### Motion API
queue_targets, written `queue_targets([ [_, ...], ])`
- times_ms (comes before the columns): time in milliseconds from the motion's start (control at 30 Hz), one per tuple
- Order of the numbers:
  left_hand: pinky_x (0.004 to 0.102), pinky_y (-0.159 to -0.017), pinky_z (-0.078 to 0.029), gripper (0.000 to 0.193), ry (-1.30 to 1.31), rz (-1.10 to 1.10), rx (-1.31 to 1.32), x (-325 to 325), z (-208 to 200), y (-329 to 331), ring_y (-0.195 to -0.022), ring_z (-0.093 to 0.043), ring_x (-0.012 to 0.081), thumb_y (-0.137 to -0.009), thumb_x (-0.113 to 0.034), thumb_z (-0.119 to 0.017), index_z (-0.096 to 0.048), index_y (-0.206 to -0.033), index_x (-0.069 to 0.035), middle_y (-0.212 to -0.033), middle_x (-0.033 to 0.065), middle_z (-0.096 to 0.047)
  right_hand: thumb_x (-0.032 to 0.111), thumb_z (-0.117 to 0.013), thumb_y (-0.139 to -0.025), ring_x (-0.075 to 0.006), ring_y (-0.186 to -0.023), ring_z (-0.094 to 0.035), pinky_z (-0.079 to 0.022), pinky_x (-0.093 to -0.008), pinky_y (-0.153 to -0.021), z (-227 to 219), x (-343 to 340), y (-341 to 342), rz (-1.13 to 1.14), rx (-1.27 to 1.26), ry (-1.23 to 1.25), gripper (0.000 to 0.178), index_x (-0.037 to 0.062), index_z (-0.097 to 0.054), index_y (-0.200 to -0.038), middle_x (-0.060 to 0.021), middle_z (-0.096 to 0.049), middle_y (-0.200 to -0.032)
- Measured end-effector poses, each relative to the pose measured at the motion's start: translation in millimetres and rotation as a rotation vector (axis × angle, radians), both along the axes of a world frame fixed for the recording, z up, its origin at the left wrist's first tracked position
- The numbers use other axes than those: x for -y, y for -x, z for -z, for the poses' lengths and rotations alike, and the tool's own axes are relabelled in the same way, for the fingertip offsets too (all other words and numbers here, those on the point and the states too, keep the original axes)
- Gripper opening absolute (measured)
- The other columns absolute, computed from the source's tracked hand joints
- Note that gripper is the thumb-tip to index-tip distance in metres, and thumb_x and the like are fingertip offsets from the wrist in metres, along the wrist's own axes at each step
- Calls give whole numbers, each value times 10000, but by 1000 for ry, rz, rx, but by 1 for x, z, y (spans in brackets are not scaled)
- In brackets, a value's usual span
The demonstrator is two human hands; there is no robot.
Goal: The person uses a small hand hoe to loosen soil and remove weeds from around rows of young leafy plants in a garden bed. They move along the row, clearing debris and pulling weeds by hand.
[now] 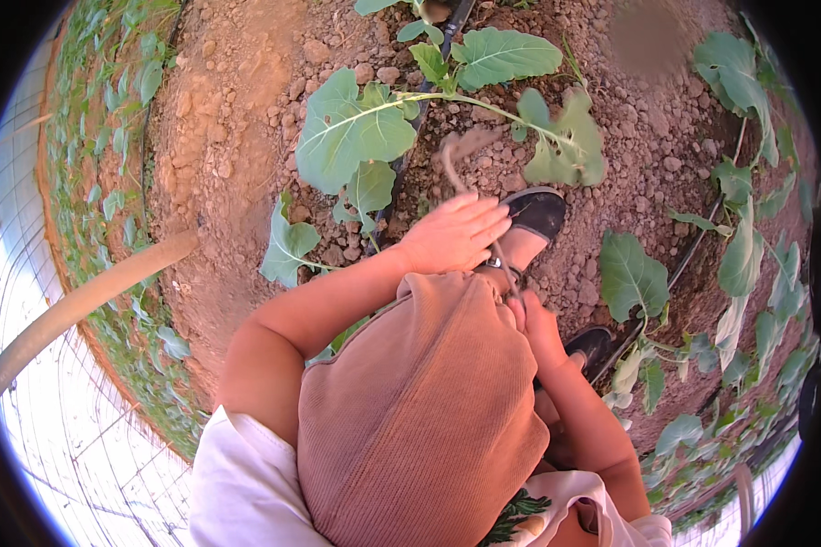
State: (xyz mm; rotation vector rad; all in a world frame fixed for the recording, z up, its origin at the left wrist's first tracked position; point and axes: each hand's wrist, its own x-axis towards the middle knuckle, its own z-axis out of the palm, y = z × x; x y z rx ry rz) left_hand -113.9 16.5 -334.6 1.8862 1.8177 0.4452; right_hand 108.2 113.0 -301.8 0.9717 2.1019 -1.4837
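Note:
My right hand (538, 330) is closed around the lower end of a thin, curved brown stick-like tool (453, 169). The tool slants up past my shoe, and its far end is smeared by motion, so its exact kind cannot be told. Over the middle of its length lies my left hand (456, 234), palm down with fingers stretched out; whether it touches the tool is unclear. Just beyond both hands, a broad-leaved green plant (356, 132) spreads its leaves over the soil. One of its leaves (570, 141) hangs to the right, beside the tool's blurred end.
Cloddy brown soil (237, 118) surrounds me. A black irrigation hose (461, 20) runs under the plant. My black shoe (540, 211) is beside my left hand. More leafy plants (737, 246) line the right, and a tan pole (91, 305) slants in at left. Brown ribbed cloth (420, 410) covers the lower middle.

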Motion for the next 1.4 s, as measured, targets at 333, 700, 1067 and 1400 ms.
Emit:
queue_targets([
  [333,400,-890,-464,367,-177,-189,20,25,-20,30,-1122,-523,306,-771,-118,-599,-551,-1133,-76,-1215,140,-530,262,-495,-928,-469,-668,-559,-442,-516,-563,-11,-1,-27,-20,24,-70,225,42,-449,-916,-253,-576,-679],
  [700,465,-1120,-162,793,703,-501,-313,89,-55,28,-1364,-204,338,-663,-475,-728,-472,-1291,-64,-1405,147,-354,304,-474,-941,-468,-693,-559,-440,-510,-580,-7,-4,-12,-109,131,-14,260,46,-472,-910,-262,-580,-704],
  [1067,487,-1130,-85,853,910,-553,-471,106,-68,15,-1388,-148,333,-696,-587,-654,-438,-1341,-72,-1457,123,-286,322,-473,-940,-465,-760,-563,-451,-473,-639,-9,-19,-1,-189,134,-80,277,47,-502,-918,-263,-581,-773],
  [1400,491,-1129,-84,887,971,-570,-456,114,-72,15,-1397,-124,327,-699,-630,-634,-415,-1360,-80,-1466,117,-276,338,-412,-962,-458,-736,-566,-450,-469,-625,-10,-41,16,-360,194,-194,315,48,-511,-891,-245,-577,-733],
])
